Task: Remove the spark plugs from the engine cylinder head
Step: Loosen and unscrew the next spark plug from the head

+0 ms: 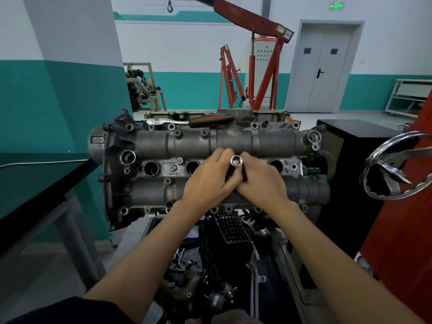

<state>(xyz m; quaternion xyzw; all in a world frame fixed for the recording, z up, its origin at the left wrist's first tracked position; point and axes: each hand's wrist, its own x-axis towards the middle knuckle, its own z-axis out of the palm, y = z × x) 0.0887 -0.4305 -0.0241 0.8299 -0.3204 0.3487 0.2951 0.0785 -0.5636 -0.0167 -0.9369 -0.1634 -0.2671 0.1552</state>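
Note:
The grey cylinder head (233, 139) lies across the middle of the view on its stand. Along its centre row, three spark plug wells show: two open holes (151, 168) on the left and one (276, 165) on the right. Between them, my left hand (208, 177) and my right hand (259, 178) meet over the hidden third well. Both hold a chrome spark plug socket (236, 160) that stands upright, its open end facing up. The socket's lower part is hidden by my fingers. No spark plug is visible.
A ratchet wrench (187, 121) with a dark handle lies on the far edge of the head. A black table (42, 183) stands at the left. A chrome handwheel (395, 167) juts out at the right. Engine parts (224, 249) lie below the head. A red engine crane (264, 66) stands behind.

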